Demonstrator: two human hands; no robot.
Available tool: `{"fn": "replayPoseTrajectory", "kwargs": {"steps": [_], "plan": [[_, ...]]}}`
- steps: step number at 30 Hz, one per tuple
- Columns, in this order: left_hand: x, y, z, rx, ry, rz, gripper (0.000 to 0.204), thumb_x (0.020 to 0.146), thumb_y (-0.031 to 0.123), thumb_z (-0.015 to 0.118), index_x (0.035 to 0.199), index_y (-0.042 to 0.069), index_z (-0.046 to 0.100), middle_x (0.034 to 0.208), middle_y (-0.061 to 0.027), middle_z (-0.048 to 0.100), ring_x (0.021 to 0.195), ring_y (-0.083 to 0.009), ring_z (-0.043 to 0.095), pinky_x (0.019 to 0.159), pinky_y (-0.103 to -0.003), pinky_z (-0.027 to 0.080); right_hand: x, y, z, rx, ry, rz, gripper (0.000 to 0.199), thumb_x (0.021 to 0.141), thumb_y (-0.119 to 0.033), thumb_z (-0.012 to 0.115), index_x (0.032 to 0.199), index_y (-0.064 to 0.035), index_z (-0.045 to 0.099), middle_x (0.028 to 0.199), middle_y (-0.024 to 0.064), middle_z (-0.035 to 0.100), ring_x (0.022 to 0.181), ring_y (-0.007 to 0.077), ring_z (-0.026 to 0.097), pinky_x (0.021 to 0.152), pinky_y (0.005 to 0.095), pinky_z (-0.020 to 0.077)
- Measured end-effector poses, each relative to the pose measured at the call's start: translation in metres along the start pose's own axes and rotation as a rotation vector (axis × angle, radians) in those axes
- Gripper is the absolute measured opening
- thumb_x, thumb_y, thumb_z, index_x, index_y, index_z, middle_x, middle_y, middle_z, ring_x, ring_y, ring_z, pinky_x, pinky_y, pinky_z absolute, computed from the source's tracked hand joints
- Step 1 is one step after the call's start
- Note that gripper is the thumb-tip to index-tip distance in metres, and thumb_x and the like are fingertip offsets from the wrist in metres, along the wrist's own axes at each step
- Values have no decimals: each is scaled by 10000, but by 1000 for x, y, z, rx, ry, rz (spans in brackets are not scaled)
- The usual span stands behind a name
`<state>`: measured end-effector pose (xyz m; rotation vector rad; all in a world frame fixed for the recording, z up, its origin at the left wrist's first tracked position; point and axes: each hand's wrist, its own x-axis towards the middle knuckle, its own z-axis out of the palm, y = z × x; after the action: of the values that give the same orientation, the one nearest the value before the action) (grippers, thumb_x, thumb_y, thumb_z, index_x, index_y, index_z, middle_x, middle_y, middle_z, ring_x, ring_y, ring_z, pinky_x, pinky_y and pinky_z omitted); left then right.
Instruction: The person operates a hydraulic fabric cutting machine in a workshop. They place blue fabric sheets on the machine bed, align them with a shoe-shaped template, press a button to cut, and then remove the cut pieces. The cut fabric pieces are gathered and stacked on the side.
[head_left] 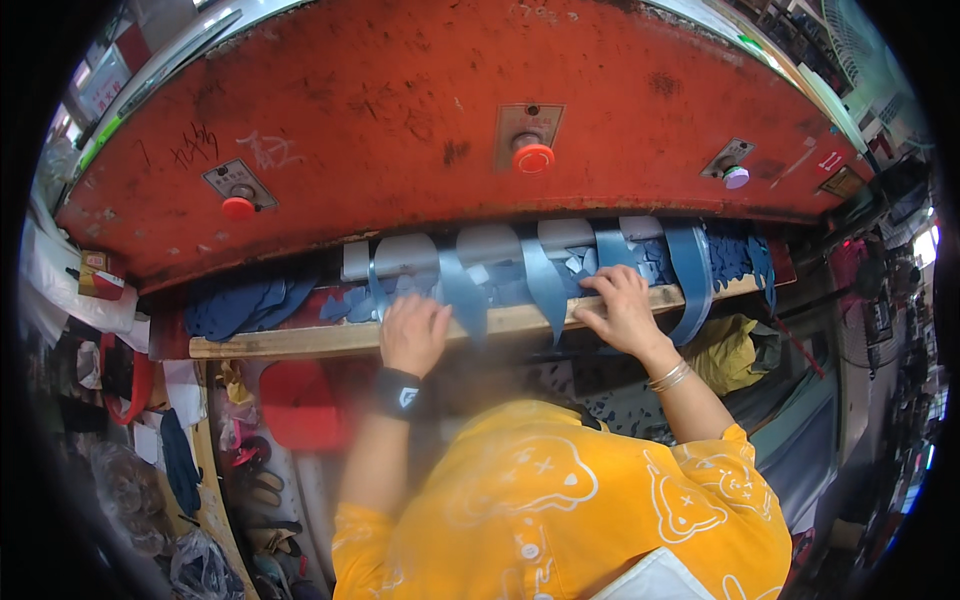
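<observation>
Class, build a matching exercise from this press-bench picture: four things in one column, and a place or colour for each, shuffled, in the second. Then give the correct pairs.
Things
1. left hand
2. right hand
3. middle push button
4. cut blue pieces

Descriptions
A. piled at the left under the press head
B. black wristband on its wrist
C. red, on the orange press head
D. thin bangles on its wrist

Pairs: 1-B, 2-D, 3-C, 4-A
</observation>
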<state>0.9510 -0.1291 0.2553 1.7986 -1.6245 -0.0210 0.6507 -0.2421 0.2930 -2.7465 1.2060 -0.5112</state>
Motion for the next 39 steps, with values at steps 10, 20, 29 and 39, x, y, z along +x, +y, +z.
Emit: {"fn": "replayPoseTrajectory", "kwargs": {"steps": [10,20,29,39], "plan": [[-4,-3,6,2,71,46,221,840,213,646,702,45,602,723,-120,514,768,-316,521,698,-418,406,-5,-20,7,-93,-6,-8,376,746,-260,701,1038,-42,608,983,121,577,989,292,538,898,424,366],[-39,6,5,-3,30,-11,250,831,230,650,672,45,597,725,-119,513,771,-321,514,685,-421,400,34,-36,-33,-9,-494,181,468,782,-428,652,1021,-26,680,814,220,679,819,379,658,785,436,521],[-119,37,-31,-62,-173,-27,305,783,264,705,587,58,595,622,-104,536,625,-310,564,539,-419,433,108,-157,48,52,-232,-11,1017,637,-659,713,1423,-121,358,1430,262,324,1287,516,296,1029,622,250],[-205,70,-69,-207,-351,-8,291,736,261,733,577,53,606,593,-84,509,537,-285,557,470,-380,418,44,-163,15,496,-248,11,800,576,-377,703,1328,-166,532,1430,232,364,1291,426,341,1016,546,324]]}}
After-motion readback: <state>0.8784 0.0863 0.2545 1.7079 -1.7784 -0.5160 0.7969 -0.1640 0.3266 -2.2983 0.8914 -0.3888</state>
